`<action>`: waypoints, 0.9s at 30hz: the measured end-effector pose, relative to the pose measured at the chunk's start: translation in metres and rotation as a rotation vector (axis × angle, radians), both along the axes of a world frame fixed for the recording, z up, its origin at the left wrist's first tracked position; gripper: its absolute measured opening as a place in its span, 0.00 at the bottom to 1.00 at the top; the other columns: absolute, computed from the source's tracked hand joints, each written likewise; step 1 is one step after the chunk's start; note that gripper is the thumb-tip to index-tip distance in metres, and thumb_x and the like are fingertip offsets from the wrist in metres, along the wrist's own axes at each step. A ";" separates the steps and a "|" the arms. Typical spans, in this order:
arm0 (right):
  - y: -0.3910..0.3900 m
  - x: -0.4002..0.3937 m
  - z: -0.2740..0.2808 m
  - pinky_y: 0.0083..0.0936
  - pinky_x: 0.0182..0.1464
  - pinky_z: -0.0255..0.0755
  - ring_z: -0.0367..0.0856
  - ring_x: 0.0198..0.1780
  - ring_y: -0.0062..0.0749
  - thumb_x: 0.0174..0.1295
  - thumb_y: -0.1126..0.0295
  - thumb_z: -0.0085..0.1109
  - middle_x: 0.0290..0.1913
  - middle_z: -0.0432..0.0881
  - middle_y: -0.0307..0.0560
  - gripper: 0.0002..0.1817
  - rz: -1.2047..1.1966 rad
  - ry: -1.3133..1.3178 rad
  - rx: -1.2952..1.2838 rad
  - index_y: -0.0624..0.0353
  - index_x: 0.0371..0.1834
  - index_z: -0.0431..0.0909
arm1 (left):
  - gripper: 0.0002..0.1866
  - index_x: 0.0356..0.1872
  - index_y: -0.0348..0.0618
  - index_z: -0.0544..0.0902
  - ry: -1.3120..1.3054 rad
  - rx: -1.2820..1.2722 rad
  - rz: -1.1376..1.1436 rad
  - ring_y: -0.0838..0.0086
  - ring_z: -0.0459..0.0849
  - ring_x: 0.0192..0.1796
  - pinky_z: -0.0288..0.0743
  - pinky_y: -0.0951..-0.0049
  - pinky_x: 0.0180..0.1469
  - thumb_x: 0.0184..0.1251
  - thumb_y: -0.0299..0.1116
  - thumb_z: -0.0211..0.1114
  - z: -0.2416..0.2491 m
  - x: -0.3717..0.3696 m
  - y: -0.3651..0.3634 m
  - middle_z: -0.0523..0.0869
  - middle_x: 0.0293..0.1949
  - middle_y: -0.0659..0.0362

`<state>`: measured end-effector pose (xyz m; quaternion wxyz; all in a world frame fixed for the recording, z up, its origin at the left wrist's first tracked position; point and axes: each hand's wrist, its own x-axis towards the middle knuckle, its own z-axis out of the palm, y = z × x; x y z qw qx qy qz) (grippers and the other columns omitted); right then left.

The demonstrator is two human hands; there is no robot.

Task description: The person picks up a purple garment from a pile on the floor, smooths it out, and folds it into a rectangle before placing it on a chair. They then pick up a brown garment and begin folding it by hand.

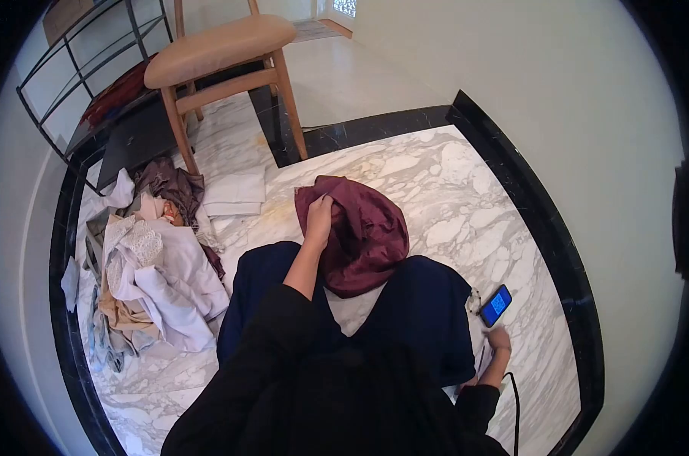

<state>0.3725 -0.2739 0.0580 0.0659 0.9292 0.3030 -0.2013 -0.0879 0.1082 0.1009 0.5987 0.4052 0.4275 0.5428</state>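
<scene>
**Maroon cloth gripped on marble floor**

A maroon cloth (363, 239) is seen bunched on the marble floor (466, 182), directly in front of a seated person whose legs are covered in dark blue fabric. The left hand (319, 216) is closed over the upper left edge of the cloth, with the fingers curled into its folds, so that the cloth is held in a firm grip. The lower part of the cloth is draped between the knees and lies partly over them.

The right hand (499, 340) is lowered to the floor at the person's right side. It is placed just below a phone (496, 305), whose lit blue screen is turned upward. Whether this hand is open or closed cannot be told, since only the back of it is shown; nothing is seen to be held in it. A dark cable (514, 403) is seen running along the floor beside the right forearm.

A pile of clothes (150, 266) in white, beige and grey is heaped on the floor to the left, well apart from the maroon cloth. A wooden chair (223, 53) with a tan seat is stood beyond the pile, and a black metal rack (78, 68) is set beside it, against the wall.
</scene>
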 end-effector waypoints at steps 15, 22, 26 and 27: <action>0.293 -0.247 0.092 0.40 0.46 0.77 0.84 0.42 0.54 0.50 0.66 0.67 0.37 0.85 0.60 0.17 0.964 0.318 0.603 0.61 0.44 0.83 | 0.17 0.49 0.42 0.83 0.037 0.047 -0.594 0.83 0.80 0.40 0.72 0.82 0.43 0.64 0.38 0.69 0.051 0.026 -0.058 0.84 0.36 0.66; 0.271 -0.199 0.246 0.27 0.50 0.75 0.83 0.43 0.32 0.48 0.87 0.42 0.36 0.85 0.49 0.21 0.781 0.517 1.148 0.65 0.42 0.81 | 0.23 0.55 0.54 0.83 0.851 0.352 -0.478 0.56 0.85 0.52 0.77 0.59 0.54 0.56 0.38 0.70 0.012 0.017 -0.028 0.87 0.49 0.50; 0.222 -0.204 0.338 0.21 0.52 0.74 0.81 0.46 0.25 0.47 0.88 0.38 0.42 0.83 0.44 0.24 0.596 0.691 1.382 0.67 0.46 0.79 | 0.17 0.50 0.56 0.85 0.977 0.323 0.007 0.49 0.84 0.49 0.77 0.57 0.52 0.57 0.31 0.64 0.008 0.006 -0.022 0.87 0.43 0.45; 0.208 -0.205 0.358 0.20 0.52 0.74 0.81 0.46 0.25 0.47 0.88 0.37 0.42 0.83 0.44 0.24 0.660 0.600 1.409 0.68 0.46 0.78 | 0.20 0.49 0.56 0.86 0.965 0.317 0.103 0.50 0.84 0.49 0.77 0.57 0.51 0.55 0.26 0.60 0.008 0.000 -0.017 0.87 0.43 0.46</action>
